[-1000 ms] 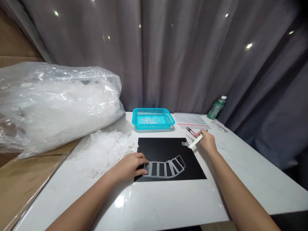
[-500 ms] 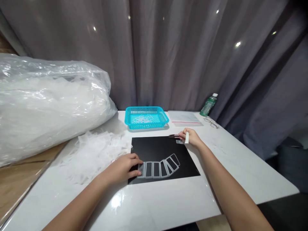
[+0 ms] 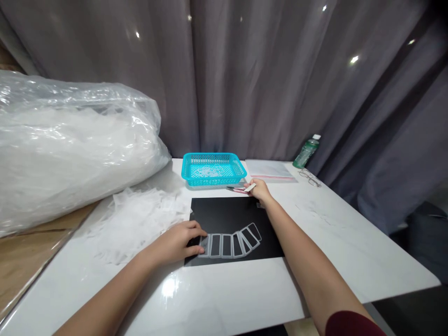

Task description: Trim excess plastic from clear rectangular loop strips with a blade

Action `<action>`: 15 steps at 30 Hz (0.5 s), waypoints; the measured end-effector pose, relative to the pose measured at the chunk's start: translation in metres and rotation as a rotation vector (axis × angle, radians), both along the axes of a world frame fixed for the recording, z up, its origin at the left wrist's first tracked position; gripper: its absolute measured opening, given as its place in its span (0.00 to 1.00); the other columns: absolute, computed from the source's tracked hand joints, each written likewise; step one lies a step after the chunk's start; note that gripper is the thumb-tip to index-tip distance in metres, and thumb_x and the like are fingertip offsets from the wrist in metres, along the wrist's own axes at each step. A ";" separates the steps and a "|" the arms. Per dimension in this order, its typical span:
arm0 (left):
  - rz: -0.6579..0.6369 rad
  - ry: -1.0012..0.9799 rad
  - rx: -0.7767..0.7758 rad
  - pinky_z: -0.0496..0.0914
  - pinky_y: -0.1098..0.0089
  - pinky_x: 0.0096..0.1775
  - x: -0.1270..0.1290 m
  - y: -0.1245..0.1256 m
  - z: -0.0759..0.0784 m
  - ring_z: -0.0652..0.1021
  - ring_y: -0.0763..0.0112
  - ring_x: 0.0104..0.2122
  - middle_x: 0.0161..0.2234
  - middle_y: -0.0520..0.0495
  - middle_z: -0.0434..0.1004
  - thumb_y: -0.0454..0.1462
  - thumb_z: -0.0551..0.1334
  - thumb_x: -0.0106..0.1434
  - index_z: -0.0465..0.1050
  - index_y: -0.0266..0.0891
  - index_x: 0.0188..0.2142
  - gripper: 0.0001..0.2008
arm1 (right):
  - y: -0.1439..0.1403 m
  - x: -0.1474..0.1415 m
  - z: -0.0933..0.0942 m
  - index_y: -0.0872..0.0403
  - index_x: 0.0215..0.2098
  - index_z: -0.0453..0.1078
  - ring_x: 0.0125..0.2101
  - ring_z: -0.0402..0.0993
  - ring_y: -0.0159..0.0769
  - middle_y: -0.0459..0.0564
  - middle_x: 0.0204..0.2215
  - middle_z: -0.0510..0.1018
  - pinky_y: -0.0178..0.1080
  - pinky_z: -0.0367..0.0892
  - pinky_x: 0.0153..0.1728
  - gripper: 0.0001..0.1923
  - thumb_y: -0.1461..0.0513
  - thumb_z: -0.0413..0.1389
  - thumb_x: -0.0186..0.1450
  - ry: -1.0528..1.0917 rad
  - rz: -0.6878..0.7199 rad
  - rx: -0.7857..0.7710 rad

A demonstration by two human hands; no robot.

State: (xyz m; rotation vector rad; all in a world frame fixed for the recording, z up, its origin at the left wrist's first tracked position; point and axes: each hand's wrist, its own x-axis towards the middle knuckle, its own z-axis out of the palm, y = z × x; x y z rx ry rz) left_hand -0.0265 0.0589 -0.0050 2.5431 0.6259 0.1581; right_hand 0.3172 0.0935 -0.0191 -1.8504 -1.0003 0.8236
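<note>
My left hand (image 3: 182, 239) rests at the left end of a curved row of clear rectangular pieces with whitish borders (image 3: 227, 245). Its thumb and forefinger are spread apart, touching the end piece. The row overlaps on a black sheet (image 3: 220, 212). Beyond the sheet's far edge, my right hand (image 3: 259, 188) is closed on slim, pointed tweezers (image 3: 236, 189), tips to the left. A small whitish strip (image 3: 249, 187) also shows at these fingers; how it is held I cannot tell. Another clear piece (image 3: 259, 205) lies partly hidden under my right wrist.
A turquoise basket (image 3: 214, 180) stands behind the sheet, with plastic bags (image 3: 271, 169) beside it. A green bottle (image 3: 306, 153) and glasses (image 3: 310, 178) are at the back right. Loose translucent pieces (image 3: 140, 224) are heaped at left, below a big stuffed plastic bag (image 3: 80, 154).
My right hand, with the tweezers, has moved left and away from me, towards the basket. My left hand stays at the end of the row.
</note>
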 end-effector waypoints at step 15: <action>-0.025 0.023 0.086 0.69 0.62 0.44 0.003 -0.003 0.002 0.75 0.59 0.43 0.45 0.43 0.73 0.44 0.58 0.67 0.71 0.43 0.53 0.17 | -0.096 0.030 0.010 0.54 0.30 0.67 0.39 0.76 0.43 0.56 0.37 0.80 0.43 0.70 0.41 0.27 0.40 0.47 0.64 -0.257 -0.006 0.212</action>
